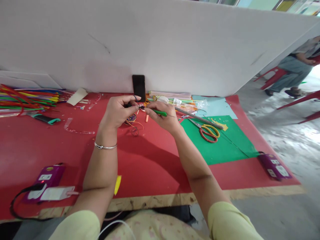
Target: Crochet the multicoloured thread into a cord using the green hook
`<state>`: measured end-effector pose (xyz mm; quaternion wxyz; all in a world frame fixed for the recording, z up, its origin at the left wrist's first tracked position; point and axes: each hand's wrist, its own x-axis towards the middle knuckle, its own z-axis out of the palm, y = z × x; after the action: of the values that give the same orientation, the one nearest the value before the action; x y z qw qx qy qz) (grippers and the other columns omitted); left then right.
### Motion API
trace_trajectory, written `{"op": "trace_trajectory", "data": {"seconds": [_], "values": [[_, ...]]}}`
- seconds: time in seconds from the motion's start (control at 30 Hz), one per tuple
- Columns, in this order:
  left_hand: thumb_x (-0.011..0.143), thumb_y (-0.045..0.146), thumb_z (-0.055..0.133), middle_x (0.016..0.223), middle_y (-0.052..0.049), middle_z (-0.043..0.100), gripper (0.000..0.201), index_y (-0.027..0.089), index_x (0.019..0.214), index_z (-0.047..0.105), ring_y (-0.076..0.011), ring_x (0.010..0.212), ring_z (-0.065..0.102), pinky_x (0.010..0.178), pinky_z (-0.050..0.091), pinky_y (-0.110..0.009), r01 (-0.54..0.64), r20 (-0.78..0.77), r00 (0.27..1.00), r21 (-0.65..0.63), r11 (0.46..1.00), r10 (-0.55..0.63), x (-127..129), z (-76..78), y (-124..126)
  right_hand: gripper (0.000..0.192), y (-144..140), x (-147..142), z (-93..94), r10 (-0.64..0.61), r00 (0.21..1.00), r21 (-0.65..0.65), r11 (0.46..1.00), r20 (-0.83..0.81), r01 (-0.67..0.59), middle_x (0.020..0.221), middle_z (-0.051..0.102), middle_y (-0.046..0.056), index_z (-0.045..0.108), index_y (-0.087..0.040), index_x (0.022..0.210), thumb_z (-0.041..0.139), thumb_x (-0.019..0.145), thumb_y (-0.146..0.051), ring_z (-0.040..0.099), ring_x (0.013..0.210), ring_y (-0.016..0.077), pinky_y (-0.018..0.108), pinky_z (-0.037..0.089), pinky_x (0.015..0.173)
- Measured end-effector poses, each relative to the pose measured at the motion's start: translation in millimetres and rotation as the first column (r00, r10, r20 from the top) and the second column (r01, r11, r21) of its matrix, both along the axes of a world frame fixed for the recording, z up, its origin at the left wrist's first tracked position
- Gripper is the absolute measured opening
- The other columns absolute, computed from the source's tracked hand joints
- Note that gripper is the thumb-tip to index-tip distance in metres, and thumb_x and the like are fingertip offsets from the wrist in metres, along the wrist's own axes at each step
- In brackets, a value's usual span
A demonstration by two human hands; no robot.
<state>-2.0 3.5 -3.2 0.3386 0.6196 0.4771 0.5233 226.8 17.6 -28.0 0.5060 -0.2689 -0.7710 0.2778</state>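
Observation:
My left hand [117, 111] is closed in a pinch on a dark thin cord [140, 107], with a strand of it looped up by the index finger. Close against it, my right hand [163, 115] pinches the same small dark spot and has a slim green-handled tool [160, 113] across its fingers; its exact kind is unclear. A long grey rod [200, 118] slants from behind my right hand over the green sheet; whether the hand holds it cannot be told. Below the fingers lies a tangle of coloured thread [131, 120].
Scissors [210, 132] lie on a green sheet [200, 150] at right. A phone [139, 87] leans against the white panel [175, 50]. Coloured stems [30, 98] and a cutter knife [46, 118] are at left. Purple power boxes [56, 174] [273, 166] flank the red table. A person [297, 66] sits beyond.

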Motion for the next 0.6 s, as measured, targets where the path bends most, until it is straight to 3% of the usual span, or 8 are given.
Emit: {"op": "trace_trajectory", "data": {"seconds": [0.1, 0.2, 0.33, 0.47, 0.53, 0.6], "values": [[0.076, 0.023, 0.092, 0.082, -0.002, 0.076, 0.029, 0.023, 0.105, 0.094, -0.014, 0.07, 0.063, 0.064, 0.049, -0.029, 0.052, 0.045, 0.998, -0.025, 0.998, -0.051, 0, 4.9, -4, 0.05, -3, 0, 3.6, 0.015, 0.994, -0.207, 0.978, -0.106, -0.037, 0.09, 0.08, 0.006, 0.079, -0.025, 0.095, 0.076, 0.103, -0.074, 0.073, 0.082, 0.0204, 0.036, 0.064, 0.078], [0.074, 0.023, 0.093, 0.081, -0.002, 0.076, 0.029, 0.023, 0.103, 0.093, -0.0143, 0.068, 0.063, 0.062, 0.049, -0.029, 0.101, 0.103, 0.99, -0.049, 0.994, -0.095, 1, 6.8, -7, 0.059, -2, 0, 5.0, 0.065, 0.968, -0.39, 0.907, -0.243, -0.159, 0.083, 0.079, 0.004, 0.077, -0.023, 0.094, 0.082, 0.093, -0.082, 0.077, 0.076, 0.0187, 0.031, 0.067, 0.07], [0.072, 0.023, 0.093, 0.084, -0.003, 0.081, 0.032, 0.024, 0.104, 0.094, -0.0154, 0.067, 0.067, 0.061, 0.053, -0.029, 0.174, 0.233, 0.96, -0.066, 0.983, -0.154, 6, 4.6, -7, 0.056, 7, -2, 0.2, 0.109, 0.898, -0.548, 0.759, -0.426, -0.352, 0.075, 0.075, -0.001, 0.072, -0.023, 0.089, 0.093, 0.085, -0.075, 0.078, 0.068, 0.0163, 0.028, 0.068, 0.065], [0.069, 0.022, 0.092, 0.084, -0.004, 0.08, 0.035, 0.021, 0.104, 0.092, -0.0164, 0.067, 0.071, 0.063, 0.058, -0.031, 0.163, 0.339, 0.931, -0.06, 0.985, -0.134, 14, 2.8, -5, 0.054, 11, -12, -8.6, 0.154, 0.838, -0.633, 0.588, -0.523, -0.503, 0.073, 0.071, -0.002, 0.066, -0.022, 0.083, 0.092, 0.089, -0.069, 0.074, 0.064, 0.0135, 0.024, 0.066, 0.062], [0.07, 0.022, 0.092, 0.082, -0.003, 0.077, 0.034, 0.021, 0.104, 0.091, -0.0176, 0.068, 0.073, 0.065, 0.06, -0.032, 0.16, 0.372, 0.919, -0.063, 0.985, -0.126, 19, 1.4, -3, 0.057, 9, -20, -11.8, 0.167, 0.823, -0.619, 0.582, -0.543, -0.527, 0.077, 0.072, -0.001, 0.064, -0.022, 0.081, 0.087, 0.093, -0.073, 0.073, 0.067, 0.013, 0.025, 0.067, 0.066], [0.073, 0.023, 0.089, 0.082, -0.003, 0.076, 0.032, 0.023, 0.106, 0.091, -0.0186, 0.069, 0.074, 0.065, 0.06, -0.033, 0.147, 0.379, 0.918, -0.056, 0.988, -0.115, 24, -1.1, -1, 0.061, 7, -28, -14.0, 0.145, 0.818, -0.585, 0.63, -0.557, -0.51, 0.084, 0.073, 0.001, 0.063, -0.023, 0.081, 0.082, 0.094, -0.079, 0.072, 0.07, 0.0128, 0.026, 0.066, 0.069]]}}
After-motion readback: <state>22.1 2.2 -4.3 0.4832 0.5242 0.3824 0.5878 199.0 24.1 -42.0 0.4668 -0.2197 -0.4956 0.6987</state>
